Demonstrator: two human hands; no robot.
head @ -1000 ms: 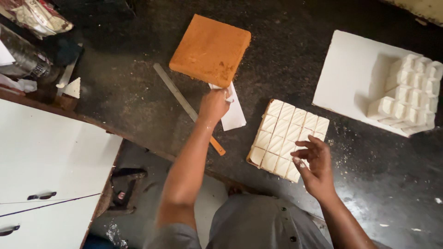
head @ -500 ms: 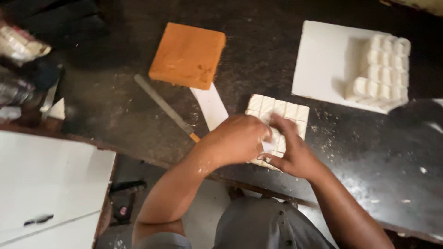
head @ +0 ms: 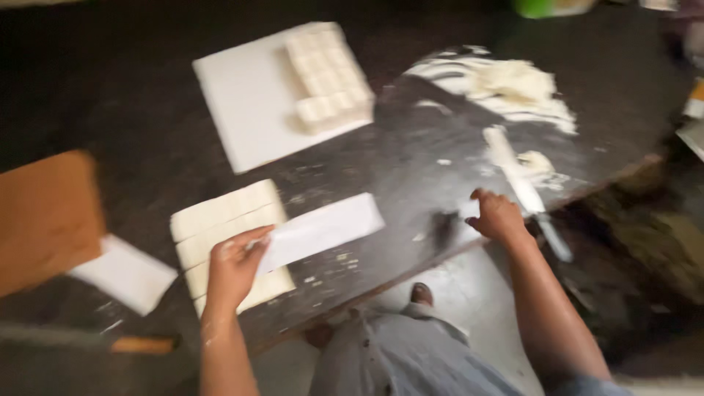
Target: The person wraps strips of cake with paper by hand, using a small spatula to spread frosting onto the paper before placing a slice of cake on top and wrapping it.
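Both hands left cut block (head: 227, 238): left hand (head: 233, 268) grip clamped on white card (head: 323, 229); right hand (head: 499, 218) seemingly open (blurred) near knife (head: 524, 187).

No printed package, sign or screen shows clearly. A blurred green container (head: 546, 6) sits at the dark worktop's (head: 132, 110) far edge.

Orange board (head: 40, 216) cut off (left edge).

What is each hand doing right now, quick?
Left hand: closed on a white card.
Right hand: holds nothing, fingers curled, beside the knife on the table edge.
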